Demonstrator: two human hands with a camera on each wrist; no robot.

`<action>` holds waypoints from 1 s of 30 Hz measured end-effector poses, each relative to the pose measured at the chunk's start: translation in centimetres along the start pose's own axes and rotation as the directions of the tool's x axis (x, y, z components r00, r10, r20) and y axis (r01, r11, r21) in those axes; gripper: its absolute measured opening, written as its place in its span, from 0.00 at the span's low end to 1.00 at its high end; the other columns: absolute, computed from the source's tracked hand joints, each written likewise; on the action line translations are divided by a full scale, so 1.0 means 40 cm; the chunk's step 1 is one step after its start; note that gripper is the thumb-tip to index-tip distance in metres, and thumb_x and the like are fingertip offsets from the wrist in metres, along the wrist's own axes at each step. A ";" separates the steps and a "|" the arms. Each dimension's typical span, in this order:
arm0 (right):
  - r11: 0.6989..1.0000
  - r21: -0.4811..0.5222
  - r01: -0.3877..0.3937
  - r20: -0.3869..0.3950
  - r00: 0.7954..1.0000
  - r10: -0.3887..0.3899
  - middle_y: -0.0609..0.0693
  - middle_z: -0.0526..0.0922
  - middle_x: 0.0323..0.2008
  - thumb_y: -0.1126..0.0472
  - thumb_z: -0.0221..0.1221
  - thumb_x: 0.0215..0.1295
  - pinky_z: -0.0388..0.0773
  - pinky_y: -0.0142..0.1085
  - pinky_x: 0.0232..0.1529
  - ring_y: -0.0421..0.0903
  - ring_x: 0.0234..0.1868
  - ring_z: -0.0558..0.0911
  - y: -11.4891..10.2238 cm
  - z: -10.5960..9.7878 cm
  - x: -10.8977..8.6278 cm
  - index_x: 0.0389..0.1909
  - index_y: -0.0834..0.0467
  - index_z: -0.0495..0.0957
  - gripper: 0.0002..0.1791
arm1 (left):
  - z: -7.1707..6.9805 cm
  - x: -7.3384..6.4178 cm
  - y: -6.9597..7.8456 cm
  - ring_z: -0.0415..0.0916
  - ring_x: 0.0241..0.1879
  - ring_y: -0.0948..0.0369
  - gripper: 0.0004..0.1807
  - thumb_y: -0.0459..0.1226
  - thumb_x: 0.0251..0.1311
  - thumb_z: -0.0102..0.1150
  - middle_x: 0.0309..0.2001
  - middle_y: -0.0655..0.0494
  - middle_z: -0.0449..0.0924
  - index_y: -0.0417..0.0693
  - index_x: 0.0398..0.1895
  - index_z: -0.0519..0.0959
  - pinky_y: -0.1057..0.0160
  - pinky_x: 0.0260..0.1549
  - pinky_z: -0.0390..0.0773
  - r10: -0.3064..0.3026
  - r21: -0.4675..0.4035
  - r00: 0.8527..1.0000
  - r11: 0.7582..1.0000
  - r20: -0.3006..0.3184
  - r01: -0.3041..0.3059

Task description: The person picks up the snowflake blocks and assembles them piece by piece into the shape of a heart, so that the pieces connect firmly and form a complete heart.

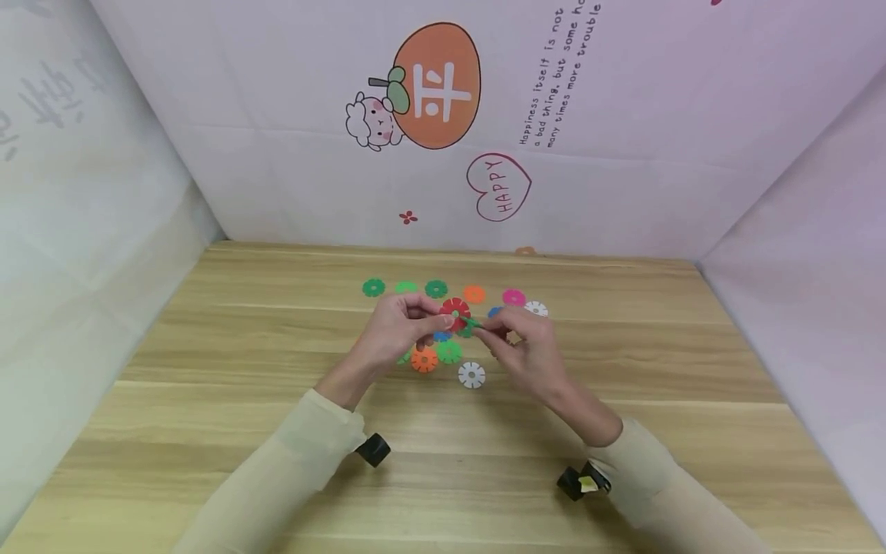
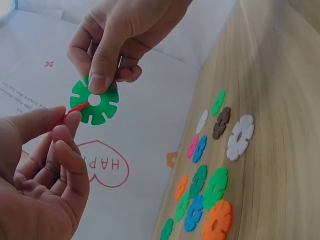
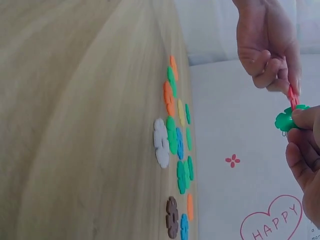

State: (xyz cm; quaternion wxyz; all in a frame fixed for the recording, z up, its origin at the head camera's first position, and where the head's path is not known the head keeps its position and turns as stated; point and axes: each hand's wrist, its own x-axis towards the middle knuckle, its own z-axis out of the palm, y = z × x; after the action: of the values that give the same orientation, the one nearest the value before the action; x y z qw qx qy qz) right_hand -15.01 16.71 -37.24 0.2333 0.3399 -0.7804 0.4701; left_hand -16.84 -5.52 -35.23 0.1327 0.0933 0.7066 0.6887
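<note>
My left hand (image 1: 397, 329) pinches a red notched disc (image 1: 454, 309) between thumb and fingers, above the table. A green notched disc (image 2: 106, 106) is pinched by my right hand (image 1: 527, 346), seen nearly edge-on in the head view and face-on in the left wrist view. The two discs meet at right angles, the red one's edge at a slot of the green one. How deep they interlock is hard to tell. In the right wrist view, the red disc (image 3: 293, 96) stands upright against the green disc (image 3: 285, 121).
Loose notched discs lie flat on the wooden table (image 1: 457, 477) under and around the hands, among them a white disc (image 1: 471, 375), an orange disc (image 1: 424, 359), a pink disc (image 1: 514, 297) and a brown disc (image 2: 221, 123). A printed cloth (image 1: 311, 185) hangs behind the table.
</note>
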 end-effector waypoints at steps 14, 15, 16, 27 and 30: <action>0.860 0.300 -0.412 0.002 0.902 0.432 0.57 0.80 0.25 0.70 0.66 0.65 0.78 0.30 0.25 0.44 0.24 0.77 -0.012 -0.022 0.002 0.33 0.68 0.79 0.05 | 0.009 -0.017 -0.062 0.79 0.35 0.53 0.15 0.39 0.63 0.69 0.43 0.50 0.84 0.42 0.50 0.81 0.63 0.25 0.78 0.103 0.042 0.990 0.993 0.097 -0.107; 0.840 0.320 -0.438 0.003 0.887 0.461 0.56 0.80 0.25 0.69 0.66 0.65 0.78 0.30 0.26 0.43 0.25 0.78 -0.013 -0.022 0.002 0.33 0.68 0.79 0.06 | 0.014 -0.017 -0.063 0.80 0.35 0.53 0.15 0.38 0.64 0.68 0.43 0.50 0.84 0.41 0.51 0.81 0.63 0.25 0.79 0.107 0.030 0.990 0.993 0.090 -0.110; 0.820 0.344 -0.458 0.011 0.875 0.485 0.55 0.80 0.25 0.69 0.66 0.65 0.79 0.30 0.27 0.44 0.25 0.78 -0.014 -0.022 0.003 0.34 0.68 0.79 0.06 | 0.020 -0.015 -0.063 0.80 0.35 0.52 0.15 0.37 0.64 0.68 0.43 0.50 0.84 0.40 0.51 0.81 0.62 0.25 0.80 0.112 0.013 0.990 0.993 0.083 -0.113; 0.611 0.508 -0.607 0.098 0.746 0.659 0.51 0.81 0.26 0.65 0.66 0.66 0.77 0.31 0.27 0.43 0.26 0.79 -0.018 -0.008 0.002 0.33 0.58 0.80 0.04 | 0.068 -0.008 -0.050 0.81 0.33 0.46 0.10 0.35 0.64 0.67 0.38 0.50 0.87 0.40 0.45 0.82 0.59 0.24 0.81 0.135 -0.070 0.991 0.989 0.014 -0.134; 0.591 0.513 -0.622 0.103 0.728 0.678 0.50 0.81 0.25 0.65 0.66 0.67 0.76 0.31 0.27 0.43 0.26 0.79 -0.018 -0.003 0.001 0.33 0.57 0.80 0.04 | 0.071 -0.008 -0.050 0.81 0.32 0.46 0.08 0.34 0.65 0.67 0.38 0.46 0.86 0.39 0.44 0.82 0.62 0.22 0.79 0.134 -0.076 0.991 0.988 0.000 -0.133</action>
State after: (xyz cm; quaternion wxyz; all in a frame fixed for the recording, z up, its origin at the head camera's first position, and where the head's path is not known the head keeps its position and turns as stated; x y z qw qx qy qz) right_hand -14.48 16.57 -36.73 -0.0144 0.0559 -0.6814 0.7297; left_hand -15.54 -3.00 -37.26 0.0915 0.1370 0.6720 0.7220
